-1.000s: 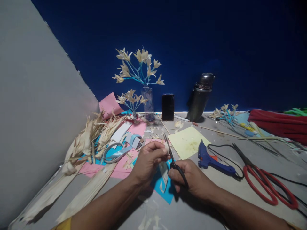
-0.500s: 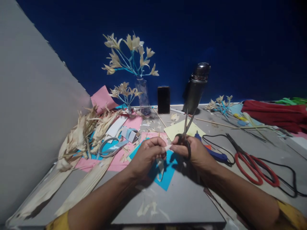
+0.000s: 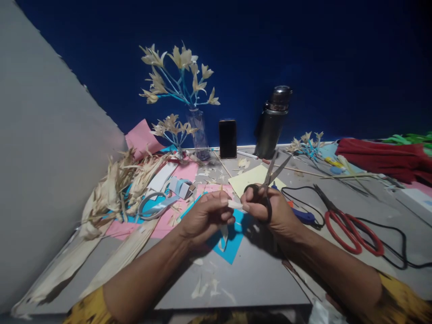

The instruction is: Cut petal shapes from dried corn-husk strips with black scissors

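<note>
Between my two hands stretches a small pale piece of corn husk (image 3: pixel 235 205). My left hand (image 3: pixel 211 213) pinches one end of it between thumb and fingers. At its other end, the thumb and fingertip of my right hand (image 3: pixel 266 204) touch the piece. That same right hand also holds black-handled scissors (image 3: pixel 272 173), their blades parted and pointing up, away from me. Under my hands lies a blue sheet of paper (image 3: pixel 231 252), with a pale husk strip (image 3: pixel 223 237) hanging or lying over it below my left hand.
Dried husks (image 3: pixel 114 189) and a tape roll (image 3: pixel 153 207) lie left. Husk flowers stand in a glass vase (image 3: pixel 199 135) at the back, near a phone (image 3: pixel 228 139) and a flask (image 3: pixel 272 123). Right are a blue glue gun (image 3: pixel 302 216), its cord, and red-handled scissors (image 3: pixel 354 231).
The scissors' blades have tilted right and spread wider. My hands have drawn slightly apart, and more of the husk piece shows between them. The whole view has shifted a little.
</note>
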Tool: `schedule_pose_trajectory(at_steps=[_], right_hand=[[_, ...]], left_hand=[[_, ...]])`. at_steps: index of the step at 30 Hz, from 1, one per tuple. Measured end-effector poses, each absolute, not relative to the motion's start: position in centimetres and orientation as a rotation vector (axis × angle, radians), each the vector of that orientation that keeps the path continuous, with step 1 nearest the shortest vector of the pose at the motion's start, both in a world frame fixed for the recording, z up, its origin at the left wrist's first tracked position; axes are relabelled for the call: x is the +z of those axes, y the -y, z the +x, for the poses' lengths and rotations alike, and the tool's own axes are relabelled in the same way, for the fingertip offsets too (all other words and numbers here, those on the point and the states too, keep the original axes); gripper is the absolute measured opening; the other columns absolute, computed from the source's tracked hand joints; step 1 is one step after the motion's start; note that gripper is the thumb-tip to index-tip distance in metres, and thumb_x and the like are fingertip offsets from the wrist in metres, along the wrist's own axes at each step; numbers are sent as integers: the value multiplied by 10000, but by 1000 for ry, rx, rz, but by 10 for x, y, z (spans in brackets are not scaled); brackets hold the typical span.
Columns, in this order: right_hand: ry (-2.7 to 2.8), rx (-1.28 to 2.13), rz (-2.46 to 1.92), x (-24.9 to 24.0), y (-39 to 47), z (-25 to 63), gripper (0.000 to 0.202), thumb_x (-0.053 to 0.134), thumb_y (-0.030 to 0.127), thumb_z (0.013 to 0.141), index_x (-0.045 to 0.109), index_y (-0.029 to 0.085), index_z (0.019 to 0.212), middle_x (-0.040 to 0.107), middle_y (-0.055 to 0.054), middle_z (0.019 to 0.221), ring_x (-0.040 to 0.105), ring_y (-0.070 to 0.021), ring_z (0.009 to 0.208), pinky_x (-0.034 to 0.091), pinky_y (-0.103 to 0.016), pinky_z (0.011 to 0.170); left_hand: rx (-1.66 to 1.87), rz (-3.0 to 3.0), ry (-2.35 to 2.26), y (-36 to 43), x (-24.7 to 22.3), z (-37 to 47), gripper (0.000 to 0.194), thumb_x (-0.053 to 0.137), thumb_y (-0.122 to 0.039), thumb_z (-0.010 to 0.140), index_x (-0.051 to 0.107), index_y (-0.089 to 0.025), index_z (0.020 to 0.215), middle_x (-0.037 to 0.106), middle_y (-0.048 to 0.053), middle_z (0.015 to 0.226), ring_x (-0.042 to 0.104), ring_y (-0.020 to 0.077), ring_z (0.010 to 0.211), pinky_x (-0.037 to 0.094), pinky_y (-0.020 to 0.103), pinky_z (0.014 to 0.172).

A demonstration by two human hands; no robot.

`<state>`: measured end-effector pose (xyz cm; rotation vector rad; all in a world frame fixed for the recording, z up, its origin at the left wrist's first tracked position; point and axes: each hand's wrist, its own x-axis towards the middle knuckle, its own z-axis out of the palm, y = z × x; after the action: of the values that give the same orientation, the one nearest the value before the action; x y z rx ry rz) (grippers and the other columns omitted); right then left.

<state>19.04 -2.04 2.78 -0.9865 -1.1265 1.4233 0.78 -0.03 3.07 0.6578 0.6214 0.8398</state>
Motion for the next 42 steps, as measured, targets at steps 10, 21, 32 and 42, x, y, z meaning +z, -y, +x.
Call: schedule_pose_trajectory(at_steps=[10, 21, 32, 42], right_hand=[[1158, 1512, -948, 27, 22, 188, 284, 837, 274, 653, 600, 168, 769, 612, 11, 658, 592, -157, 617, 419, -265, 600], [1095, 1533, -810, 21, 18, 191, 277, 830, 300, 674, 604, 172, 769, 598, 10, 715, 534, -127, 633, 418, -238, 589], [1129, 1519, -834, 20, 22, 188, 248, 815, 258, 699, 587, 190, 772, 616, 11, 724, 579, -145, 634, 458, -269, 615], [1182, 1221, -981, 19, 18, 187, 150, 765, 239, 739, 622, 193, 743, 606, 9, 736, 548, -148, 691, 426, -270, 673]], left_hand=[[811, 908, -603, 8, 18, 14, 172, 758, -233, 745, 630, -119, 728, 572, 6, 588, 525, 91, 563, 372, 218, 588], [765, 706, -368, 6, 17, 8, 260, 835, -235, 631, 599, -146, 691, 551, -12, 610, 577, 133, 605, 453, 286, 659], [791, 742, -432, 5, 22, 10, 247, 799, -239, 701, 582, -133, 649, 507, -21, 531, 451, 77, 496, 404, 249, 580], [957, 777, -684, 12, 16, 24, 290, 847, -251, 647, 642, -145, 823, 576, -13, 686, 499, 77, 554, 397, 222, 566]])
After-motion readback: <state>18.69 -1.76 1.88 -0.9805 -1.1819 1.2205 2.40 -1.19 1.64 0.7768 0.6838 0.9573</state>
